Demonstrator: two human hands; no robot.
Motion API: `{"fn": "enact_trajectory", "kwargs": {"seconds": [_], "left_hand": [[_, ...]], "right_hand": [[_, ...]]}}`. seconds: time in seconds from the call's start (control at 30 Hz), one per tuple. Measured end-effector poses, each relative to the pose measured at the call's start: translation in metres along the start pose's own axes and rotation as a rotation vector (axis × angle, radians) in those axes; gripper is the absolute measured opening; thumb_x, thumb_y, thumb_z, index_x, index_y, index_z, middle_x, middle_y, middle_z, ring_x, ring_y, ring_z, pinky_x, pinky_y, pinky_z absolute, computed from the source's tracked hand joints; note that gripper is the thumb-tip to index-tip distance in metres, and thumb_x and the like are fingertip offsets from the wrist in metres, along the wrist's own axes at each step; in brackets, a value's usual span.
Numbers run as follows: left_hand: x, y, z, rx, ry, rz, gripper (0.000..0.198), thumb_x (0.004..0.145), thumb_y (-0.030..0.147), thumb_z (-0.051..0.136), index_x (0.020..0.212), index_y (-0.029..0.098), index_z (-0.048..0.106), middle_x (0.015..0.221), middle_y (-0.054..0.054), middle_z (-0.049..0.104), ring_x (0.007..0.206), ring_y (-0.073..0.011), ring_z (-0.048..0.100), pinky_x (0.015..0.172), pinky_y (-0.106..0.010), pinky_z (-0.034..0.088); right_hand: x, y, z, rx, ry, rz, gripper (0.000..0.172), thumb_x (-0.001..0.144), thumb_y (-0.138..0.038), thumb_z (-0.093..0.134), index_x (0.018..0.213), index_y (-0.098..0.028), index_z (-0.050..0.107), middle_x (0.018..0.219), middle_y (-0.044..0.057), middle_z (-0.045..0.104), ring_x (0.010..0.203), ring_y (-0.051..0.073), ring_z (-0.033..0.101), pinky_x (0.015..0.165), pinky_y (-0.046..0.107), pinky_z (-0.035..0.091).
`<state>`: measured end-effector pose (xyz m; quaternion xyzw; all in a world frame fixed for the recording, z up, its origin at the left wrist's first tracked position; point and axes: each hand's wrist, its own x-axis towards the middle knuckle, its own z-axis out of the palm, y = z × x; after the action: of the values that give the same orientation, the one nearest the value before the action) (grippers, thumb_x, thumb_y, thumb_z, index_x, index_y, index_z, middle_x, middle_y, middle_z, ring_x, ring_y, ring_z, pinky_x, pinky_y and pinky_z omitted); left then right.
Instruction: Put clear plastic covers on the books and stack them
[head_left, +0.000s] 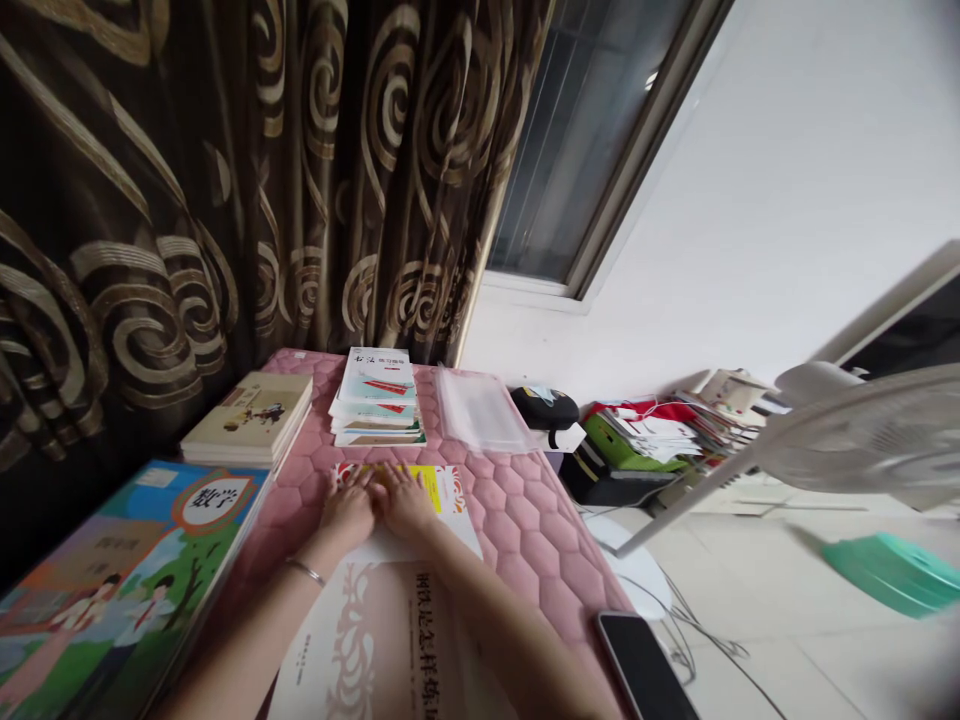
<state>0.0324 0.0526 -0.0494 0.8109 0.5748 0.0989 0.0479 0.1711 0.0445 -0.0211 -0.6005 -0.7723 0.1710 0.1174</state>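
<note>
A book with a pale cover, a white leaf pattern and dark Chinese lettering [397, 640] lies before me on a pink quilted surface [525, 540]. Its far part carries a yellow patch and red-and-white patterning. My left hand [352, 506] rests on that far part, fingers stretched out flat. Beside it my right hand [403, 500] also presses flat there, and the two hands touch or overlap near the thumbs. A thin bracelet circles my left wrist. My forearms cover both sides of the book. Neither hand grips anything.
To the left are a pile topped by a blue-green maths book [135, 580] and a stack of beige books [247, 415]. Farther off lie white booklets [379, 395] and clear plastic sleeves [480, 408]. A phone [645, 665] sits at the right edge, near a fan [862, 430].
</note>
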Motion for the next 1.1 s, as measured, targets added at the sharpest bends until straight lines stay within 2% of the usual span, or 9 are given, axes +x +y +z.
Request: {"fn": "enact_trajectory", "kwargs": {"seconds": [0.13, 0.33, 0.43, 0.6, 0.77, 0.87, 0.97, 1.03, 1.1], "left_hand": [[0.001, -0.001, 0.000, -0.006, -0.019, -0.013, 0.055, 0.093, 0.017, 0.033, 0.146, 0.021, 0.045, 0.154, -0.011, 0.041, 0.146, -0.0306, 0.030, 0.116, -0.069, 0.010], [-0.001, -0.001, 0.001, -0.006, 0.041, -0.035, 0.052, 0.095, 0.032, 0.038, 0.146, 0.028, 0.045, 0.154, -0.006, 0.043, 0.146, -0.0314, 0.029, 0.116, -0.070, 0.006], [-0.003, -0.002, -0.001, 0.006, 0.064, -0.095, 0.058, 0.094, 0.040, 0.039, 0.149, 0.023, 0.040, 0.154, -0.010, 0.042, 0.147, -0.0341, 0.027, 0.115, -0.072, 0.002], [-0.006, -0.009, -0.008, 0.020, 0.006, -0.200, 0.064, 0.095, 0.041, 0.034, 0.152, 0.013, 0.032, 0.157, -0.012, 0.035, 0.150, -0.0339, 0.019, 0.114, -0.072, -0.001], [-0.010, -0.016, -0.015, 0.064, 0.002, -0.340, 0.063, 0.096, 0.036, 0.028, 0.152, 0.009, 0.031, 0.157, -0.017, 0.033, 0.150, -0.0348, 0.016, 0.113, -0.074, 0.002], [-0.012, -0.016, -0.018, 0.085, 0.009, -0.378, 0.061, 0.097, 0.035, 0.026, 0.152, 0.008, 0.032, 0.157, -0.016, 0.034, 0.150, -0.0357, 0.015, 0.113, -0.074, 0.002], [-0.010, -0.011, -0.019, 0.132, 0.031, -0.397, 0.060, 0.096, 0.032, 0.030, 0.150, 0.008, 0.036, 0.154, -0.018, 0.039, 0.150, -0.0361, 0.014, 0.114, -0.072, -0.001], [-0.006, 0.000, -0.018, 0.171, 0.065, -0.396, 0.057, 0.095, 0.026, 0.031, 0.148, 0.008, 0.040, 0.153, -0.019, 0.041, 0.150, -0.0371, 0.013, 0.114, -0.072, -0.005], [0.000, 0.017, -0.015, 0.173, 0.090, -0.291, 0.055, 0.093, 0.021, 0.032, 0.146, 0.012, 0.045, 0.155, -0.016, 0.039, 0.150, -0.0370, 0.014, 0.114, -0.071, -0.007]], "right_hand": [[0.009, -0.012, 0.017, 0.039, -0.040, -0.006, 0.062, 0.103, -0.050, 0.022, 0.155, -0.018, 0.025, 0.161, 0.008, 0.025, 0.151, 0.022, 0.015, 0.121, 0.051, 0.011], [-0.001, 0.013, 0.009, -0.038, -0.012, 0.126, 0.068, 0.102, -0.048, 0.023, 0.155, -0.005, 0.021, 0.161, 0.015, 0.019, 0.151, 0.025, 0.012, 0.122, 0.047, 0.009], [-0.008, 0.032, 0.003, -0.091, 0.007, 0.194, 0.068, 0.102, -0.047, 0.022, 0.155, -0.004, 0.021, 0.161, 0.016, 0.018, 0.151, 0.026, 0.012, 0.121, 0.047, 0.008], [-0.018, 0.054, -0.008, -0.144, 0.013, 0.276, 0.068, 0.102, -0.047, 0.022, 0.154, -0.003, 0.021, 0.161, 0.016, 0.019, 0.151, 0.027, 0.014, 0.121, 0.046, 0.006], [-0.022, 0.060, -0.013, -0.141, -0.011, 0.304, 0.069, 0.102, -0.047, 0.019, 0.155, -0.003, 0.018, 0.162, 0.015, 0.017, 0.151, 0.026, 0.013, 0.121, 0.049, 0.006], [-0.022, 0.060, -0.012, -0.151, -0.015, 0.316, 0.069, 0.102, -0.047, 0.019, 0.155, -0.003, 0.017, 0.162, 0.014, 0.016, 0.151, 0.026, 0.013, 0.121, 0.048, 0.006], [-0.021, 0.059, -0.011, -0.152, -0.012, 0.310, 0.069, 0.102, -0.046, 0.020, 0.155, -0.003, 0.017, 0.162, 0.014, 0.016, 0.151, 0.026, 0.013, 0.121, 0.049, 0.007], [-0.021, 0.059, -0.011, -0.151, -0.004, 0.300, 0.069, 0.102, -0.046, 0.021, 0.155, -0.002, 0.017, 0.162, 0.014, 0.016, 0.151, 0.027, 0.013, 0.121, 0.050, 0.007], [-0.021, 0.059, -0.010, -0.147, 0.005, 0.297, 0.068, 0.102, -0.046, 0.021, 0.155, -0.003, 0.018, 0.162, 0.014, 0.016, 0.151, 0.028, 0.013, 0.120, 0.050, 0.007]]}}
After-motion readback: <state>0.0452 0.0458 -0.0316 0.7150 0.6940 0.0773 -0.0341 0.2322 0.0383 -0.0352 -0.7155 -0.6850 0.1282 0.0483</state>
